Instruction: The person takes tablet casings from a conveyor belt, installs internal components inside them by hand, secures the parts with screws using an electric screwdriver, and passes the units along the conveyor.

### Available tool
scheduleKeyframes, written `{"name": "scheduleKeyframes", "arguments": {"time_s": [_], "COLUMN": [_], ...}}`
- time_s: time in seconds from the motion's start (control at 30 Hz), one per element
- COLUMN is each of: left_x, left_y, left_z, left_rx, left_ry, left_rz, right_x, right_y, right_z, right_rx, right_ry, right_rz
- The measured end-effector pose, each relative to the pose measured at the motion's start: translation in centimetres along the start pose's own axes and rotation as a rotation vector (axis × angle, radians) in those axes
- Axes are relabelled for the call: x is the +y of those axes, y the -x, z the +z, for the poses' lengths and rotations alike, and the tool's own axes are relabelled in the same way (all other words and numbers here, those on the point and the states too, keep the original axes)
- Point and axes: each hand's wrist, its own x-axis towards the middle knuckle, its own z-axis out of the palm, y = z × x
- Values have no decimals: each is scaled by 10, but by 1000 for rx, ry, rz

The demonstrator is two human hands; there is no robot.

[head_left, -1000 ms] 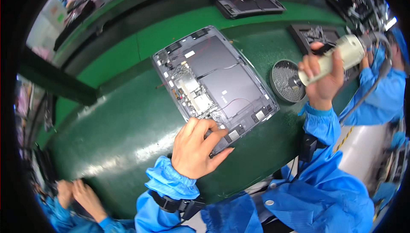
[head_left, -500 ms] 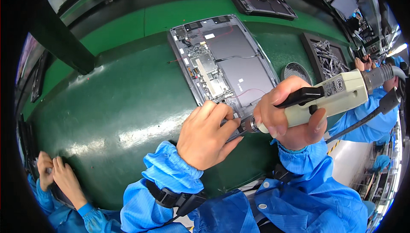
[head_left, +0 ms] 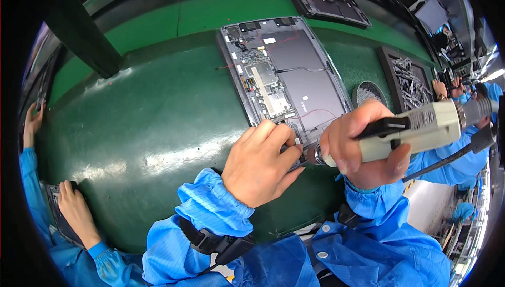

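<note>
An opened tablet-like device (head_left: 302, 74) lies on the green bench, showing its circuit board, large grey batteries and thin red wires. My right hand (head_left: 357, 147) is wrapped round a cream electric screwdriver (head_left: 434, 129) with a black lever, held almost level. Its metal nose (head_left: 314, 154) points left, at the device's near edge. Beside that nose, my left hand (head_left: 265, 163) is closed in a pinch at the near edge of the device. Its fingers hide what they grip, and the driver's tip is hidden there too.
Right of the device stand a round dish of tiny parts (head_left: 370, 93) and a black tray of metal pieces (head_left: 410, 82). A second opened device (head_left: 331, 3) lies at the back. A dark post (head_left: 84, 34) rises at left. A co-worker's hand (head_left: 76, 208) rests on another device.
The device, my hands and the screwdriver appear slightly further right in the picture. At left, the co-worker's hands have parted, one reaching up along the bench edge. My grip looks the same.
</note>
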Motion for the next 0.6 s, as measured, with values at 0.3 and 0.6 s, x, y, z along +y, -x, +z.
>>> {"name": "scheduleKeyframes", "arguments": {"time_s": [0.3, 0.6], "left_x": [7, 12], "left_y": [0, -7], "left_z": [-1, 4], "left_rx": [16, 5], "left_ry": [-50, -82], "left_rz": [31, 21], "right_x": [1, -31], "right_y": [1, 34], "right_z": [13, -56], "right_rx": [-72, 454], "right_ry": [299, 24], "right_rz": [-2, -80]}}
